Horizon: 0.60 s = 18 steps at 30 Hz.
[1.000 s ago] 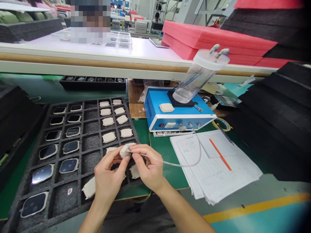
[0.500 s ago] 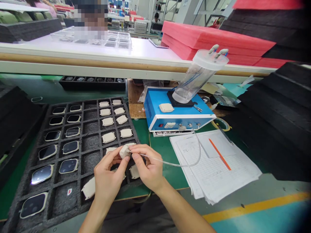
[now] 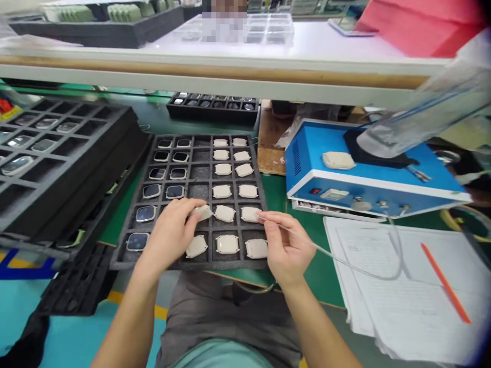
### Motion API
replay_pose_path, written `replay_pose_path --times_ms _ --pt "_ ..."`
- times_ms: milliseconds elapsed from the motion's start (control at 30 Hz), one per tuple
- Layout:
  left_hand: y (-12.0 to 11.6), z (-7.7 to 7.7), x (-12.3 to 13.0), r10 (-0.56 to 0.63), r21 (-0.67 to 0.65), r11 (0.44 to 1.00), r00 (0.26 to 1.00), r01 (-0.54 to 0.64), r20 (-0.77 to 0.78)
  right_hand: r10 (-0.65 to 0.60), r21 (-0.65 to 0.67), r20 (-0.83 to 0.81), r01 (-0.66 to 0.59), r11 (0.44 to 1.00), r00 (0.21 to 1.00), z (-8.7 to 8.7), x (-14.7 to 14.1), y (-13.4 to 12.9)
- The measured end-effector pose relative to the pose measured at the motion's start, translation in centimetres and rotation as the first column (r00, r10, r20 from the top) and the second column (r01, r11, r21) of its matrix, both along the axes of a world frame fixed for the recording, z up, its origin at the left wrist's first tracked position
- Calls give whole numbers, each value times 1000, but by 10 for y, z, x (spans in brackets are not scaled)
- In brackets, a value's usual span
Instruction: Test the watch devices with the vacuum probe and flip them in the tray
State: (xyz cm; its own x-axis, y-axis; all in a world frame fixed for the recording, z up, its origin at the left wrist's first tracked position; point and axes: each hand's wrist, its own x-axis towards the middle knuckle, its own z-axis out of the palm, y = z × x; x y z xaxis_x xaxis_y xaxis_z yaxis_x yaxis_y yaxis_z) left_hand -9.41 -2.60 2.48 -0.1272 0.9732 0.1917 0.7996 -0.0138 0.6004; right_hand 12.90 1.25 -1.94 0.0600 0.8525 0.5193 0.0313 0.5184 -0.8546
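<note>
My left hand [image 3: 172, 232] pinches a cream watch case [image 3: 203, 212] over a middle compartment of the dark foam tray [image 3: 161, 264]. My right hand [image 3: 288, 248] is closed around the end of a thin clear tube [image 3: 345, 261], beside the tray's right edge. The tube's tip is close to a cream case [image 3: 250, 214] in the right column; whether it touches cannot be told. Other cream cases fill the right columns, such as one near the front [image 3: 227, 244]. Watches with dark screens [image 3: 146, 213] lie in the left columns.
The tube runs to a blue control box [image 3: 326, 179] with a loose cream case [image 3: 338, 160] and a clear cylinder [image 3: 399, 130] on top. Papers [image 3: 368, 306] with an orange strip [image 3: 445, 283] lie at right. Stacked foam trays [image 3: 76, 189] stand left; a shelf edge [image 3: 215, 76] crosses behind.
My hands have parted: the left has carried the watch case over to the tray, off the tube's tip, while the right keeps the tube. The view has turned left and downward.
</note>
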Motion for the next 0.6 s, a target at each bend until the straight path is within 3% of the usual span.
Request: replay_pose_path --times_ms 67,133,233,333,433,600 --pt "1 2 -19 -98 -123 989 990 85 -97 -24 -12 0 24 1000 1000 2 -1 -1" --pt "1 3 -30 -125 -145 984 979 102 -163 -65 -28 8 66 997 998 3 -1 -3" --pt "-8 6 -42 -18 -53 999 957 2 -289 -101 -32 3 101 994 995 2 0 -3" --pt "-19 12 -54 45 -119 988 907 -104 -420 -89 -23 6 89 996 996 0 0 -3" --pt "-21 18 -62 -40 -226 970 863 -86 -503 -71 -11 22 71 997 997 0 1 -3" --pt "-15 22 -69 -161 -258 966 834 23 -528 -77 -8 24 77 997 997 2 1 -3"
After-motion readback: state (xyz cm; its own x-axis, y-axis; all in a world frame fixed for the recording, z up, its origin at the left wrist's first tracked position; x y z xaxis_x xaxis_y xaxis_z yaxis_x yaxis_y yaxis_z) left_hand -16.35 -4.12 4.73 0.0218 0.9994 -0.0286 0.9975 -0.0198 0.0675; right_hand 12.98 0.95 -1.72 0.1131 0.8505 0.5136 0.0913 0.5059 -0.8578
